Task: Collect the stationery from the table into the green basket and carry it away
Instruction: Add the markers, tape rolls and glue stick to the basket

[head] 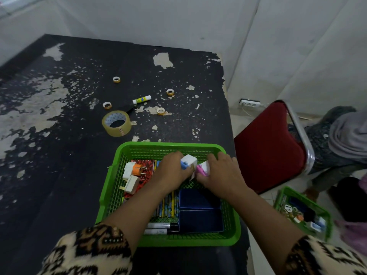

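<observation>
The green basket (111,187) sits at the table's near right edge, holding pencils, two dark blue boxes, markers, a red notebook and white-and-orange pieces. Both my hands are inside its far half. My left hand (170,171) grips a white block with a blue part (188,161). Touching it, my right hand (220,173) grips a white block with a pink part (203,168). Out on the table lie a big clear tape roll (117,124), several small tape rolls (116,79) and a glue stick (142,99).
The black tabletop (59,155) is badly peeled. A red chair (266,147) stands close to the table's right edge. On the floor at right sits a second green basket (301,213) with items, beside a seated person (341,139). A wall socket (250,103) lies behind.
</observation>
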A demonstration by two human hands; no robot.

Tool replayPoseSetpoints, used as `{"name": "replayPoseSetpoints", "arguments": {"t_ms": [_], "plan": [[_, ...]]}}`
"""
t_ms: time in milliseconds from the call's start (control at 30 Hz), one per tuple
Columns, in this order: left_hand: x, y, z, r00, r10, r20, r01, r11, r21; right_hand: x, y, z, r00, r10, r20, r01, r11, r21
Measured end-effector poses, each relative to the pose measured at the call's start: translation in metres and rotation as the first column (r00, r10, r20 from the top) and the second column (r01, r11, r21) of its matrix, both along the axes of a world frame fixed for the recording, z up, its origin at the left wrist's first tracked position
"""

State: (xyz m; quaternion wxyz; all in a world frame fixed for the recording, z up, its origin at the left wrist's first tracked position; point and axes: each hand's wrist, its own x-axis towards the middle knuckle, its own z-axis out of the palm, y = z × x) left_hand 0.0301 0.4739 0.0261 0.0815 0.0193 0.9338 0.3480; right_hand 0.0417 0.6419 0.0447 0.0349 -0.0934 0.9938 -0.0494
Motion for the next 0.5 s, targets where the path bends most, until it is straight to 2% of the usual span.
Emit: {"name": "replayPoseSetpoints", "arguments": {"t_ms": [100, 200, 267, 400, 500], "plan": [[-0.005, 0.002, -0.002, 1.0, -0.001, -0.013, 0.002, 0.997, 0.082, 0.0, 0.0, 0.002, 0.998, -0.045, -0.031, 0.047, 0.998, 0.044], [-0.01, 0.005, -0.011, 0.997, -0.071, 0.013, 0.068, 0.989, 0.134, 0.001, -0.004, 0.004, 0.999, -0.028, -0.038, 0.032, 0.99, 0.136], [-0.012, 0.007, -0.016, 0.994, -0.105, 0.04, 0.097, 0.981, 0.167, 0.001, -0.006, 0.004, 0.999, -0.012, -0.037, 0.018, 0.989, 0.145], [-0.013, 0.006, -0.016, 0.981, -0.127, 0.147, 0.07, 0.937, 0.342, 0.004, -0.008, 0.001, 0.999, 0.01, 0.045, -0.018, 0.984, 0.178], [-0.009, 0.005, -0.015, 0.972, -0.136, 0.191, 0.056, 0.926, 0.373, 0.005, -0.004, -0.001, 0.998, 0.032, 0.059, -0.041, 0.986, 0.163]]}}
